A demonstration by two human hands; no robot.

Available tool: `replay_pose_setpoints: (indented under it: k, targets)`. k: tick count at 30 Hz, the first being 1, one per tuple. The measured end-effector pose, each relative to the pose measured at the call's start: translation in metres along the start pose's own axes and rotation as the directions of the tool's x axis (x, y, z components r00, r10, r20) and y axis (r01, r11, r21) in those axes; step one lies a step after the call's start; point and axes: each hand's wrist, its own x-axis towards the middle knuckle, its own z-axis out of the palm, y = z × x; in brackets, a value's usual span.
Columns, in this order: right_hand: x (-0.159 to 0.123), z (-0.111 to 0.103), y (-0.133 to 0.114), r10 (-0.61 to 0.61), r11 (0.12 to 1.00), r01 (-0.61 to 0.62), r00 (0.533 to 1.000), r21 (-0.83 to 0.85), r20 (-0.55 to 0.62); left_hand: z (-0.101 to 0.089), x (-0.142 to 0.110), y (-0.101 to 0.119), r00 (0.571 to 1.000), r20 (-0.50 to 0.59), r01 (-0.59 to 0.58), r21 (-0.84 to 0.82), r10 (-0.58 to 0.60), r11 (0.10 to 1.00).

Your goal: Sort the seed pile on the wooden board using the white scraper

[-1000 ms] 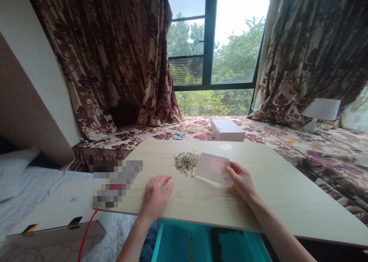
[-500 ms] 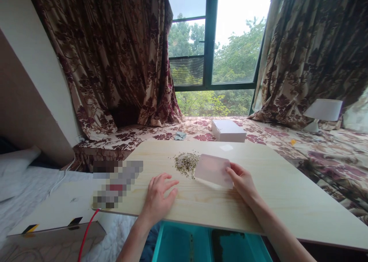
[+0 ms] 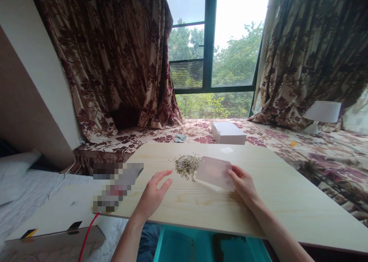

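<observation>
In my right hand (image 3: 243,184) is a thin, translucent whitish plastic sheet (image 3: 215,172), pinched at its right edge. It tilts over the tabletop, its left edge beside a loose pile of small dark-and-pale grains (image 3: 187,166) that look like seeds. To the left of the pile hovers my left hand (image 3: 153,191), fingers apart, holding nothing. Both hands are above the pale wooden table (image 3: 201,210). Whether the sheet's lower edge touches the table I cannot tell.
Below the table's near edge sits a turquoise two-part bin (image 3: 184,246), with dark matter in its right part. A blurred-out item (image 3: 117,189) and a red cord (image 3: 87,235) lie at the left. Behind stand a white box (image 3: 228,132) and a lamp (image 3: 323,112).
My left hand has lifted and turned onto its side, shifting slightly left. My right hand keeps the sheet in nearly the same place. The view has tipped up slightly.
</observation>
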Motion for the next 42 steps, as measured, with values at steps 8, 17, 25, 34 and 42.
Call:
replay_pose_setpoints:
  k: [8, 17, 25, 34, 42]
  targets:
    - [-0.003, 0.001, -0.004, 0.006, 1.0, -0.006, 1.0, 0.014, -0.016, 0.024, 0.013, -0.006, 0.975, -0.205, -0.035, 0.224, 0.082, 0.974]
    - [-0.001, 0.001, -0.003, 0.002, 1.0, -0.001, 0.999, 0.023, -0.044, 0.029, -0.003, -0.023, 0.993, -0.11, 0.014, 0.465, 0.042, 0.885]
    - [-0.002, 0.001, -0.004, 0.014, 1.0, -0.014, 0.999, 0.008, -0.04, 0.03, -0.005, -0.02, 0.994, -0.085, -0.014, 0.488, 0.064, 0.873]
    - [-0.001, 0.001, -0.002, -0.01, 1.0, 0.01, 1.0, -0.005, -0.028, 0.029, -0.005, -0.02, 0.996, -0.077, -0.005, 0.503, 0.051, 0.864]
    - [-0.002, 0.0, -0.003, -0.015, 1.0, 0.015, 0.999, -0.024, -0.031, 0.029, -0.006, -0.021, 0.996, -0.07, -0.004, 0.523, 0.047, 0.852]
